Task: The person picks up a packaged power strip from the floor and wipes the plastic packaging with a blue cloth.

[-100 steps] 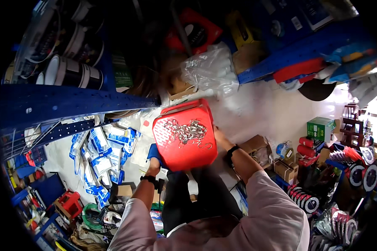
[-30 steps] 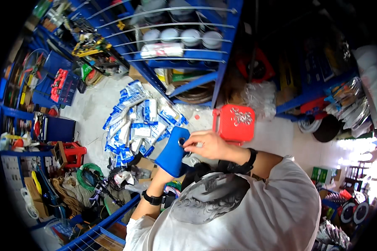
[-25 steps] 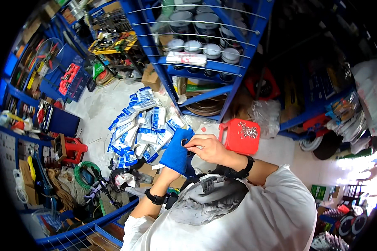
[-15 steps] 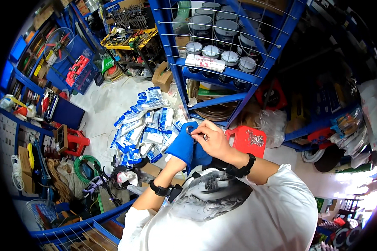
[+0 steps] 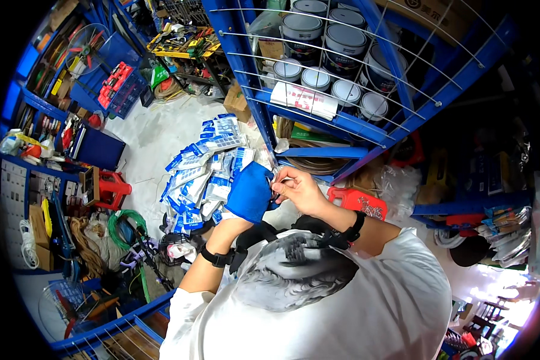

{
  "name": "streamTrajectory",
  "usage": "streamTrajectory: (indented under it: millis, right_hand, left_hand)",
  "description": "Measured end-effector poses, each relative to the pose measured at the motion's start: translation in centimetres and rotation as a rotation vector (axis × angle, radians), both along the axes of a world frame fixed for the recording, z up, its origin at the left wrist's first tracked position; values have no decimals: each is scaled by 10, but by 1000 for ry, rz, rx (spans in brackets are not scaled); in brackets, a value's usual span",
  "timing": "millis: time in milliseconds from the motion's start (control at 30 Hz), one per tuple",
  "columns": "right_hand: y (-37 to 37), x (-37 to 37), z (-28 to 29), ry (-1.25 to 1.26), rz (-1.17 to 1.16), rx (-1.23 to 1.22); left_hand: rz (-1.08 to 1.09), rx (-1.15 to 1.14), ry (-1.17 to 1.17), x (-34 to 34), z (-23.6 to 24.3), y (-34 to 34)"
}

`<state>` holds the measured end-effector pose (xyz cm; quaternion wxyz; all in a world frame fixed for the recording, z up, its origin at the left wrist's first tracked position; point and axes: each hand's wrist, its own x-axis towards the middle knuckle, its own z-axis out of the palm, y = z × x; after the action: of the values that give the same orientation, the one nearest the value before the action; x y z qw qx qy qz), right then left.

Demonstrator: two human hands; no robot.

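A piece of blue cloth [image 5: 249, 191] covers my left hand, whose fingers are hidden; only the wrist shows below the cloth. My right hand [image 5: 299, 191] is at the cloth's right edge, thumb and fingers pinched together. A small shiny bit shows by those fingertips, too small to name. Just right of the right forearm lies a red container [image 5: 341, 195] holding several small shiny metal pieces [image 5: 373, 208]. Beyond the cloth, on the floor, is a heap of blue-and-white packets [image 5: 189, 174].
A blue wire-fronted shelf [image 5: 255, 102] with paint cans [image 5: 345, 39] stands ahead. A cardboard box [image 5: 237, 103] sits beside its post. To the left are a red stool [image 5: 111, 191], a green coiled hose [image 5: 126, 225] and blue shelving. Clear plastic [image 5: 399, 183] lies to the right.
The cloth has turned and now spreads broader over my left hand; the metal ring seen on it earlier is no longer plain. My right hand has shifted slightly right. The whole view has also shifted.
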<state>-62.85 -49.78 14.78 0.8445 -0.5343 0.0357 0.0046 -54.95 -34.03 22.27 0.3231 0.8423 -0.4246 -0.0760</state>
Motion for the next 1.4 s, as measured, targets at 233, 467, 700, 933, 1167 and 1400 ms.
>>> streamTrajectory:
  millis: [233, 467, 700, 933, 1167, 1400]
  right_hand:
    - [-25, 65, 9, 7, -163, -194]
    - [-19, 172, 29, 47, -542, -234]
    - [-5, 226, -17, -16, -888, -153]
    - [15, 248, 16, -122, -1019, -349]
    - [15, 270, 10, -21, -1078, -296]
    - [20, 256, -5, 5, -1049, -315]
  left_hand:
    - [-80, -136, -149, 81, -47, 8]
    - [-133, -78, 52, 157, -40, 53]
    - [-104, -17, 306, 214, -20, 93]
    - [-301, -116, -16, 259, -50, 113]
    - [-421, -101, -13, 283, -51, 114]
    - [-554, -73, -87, 289, -48, 103]
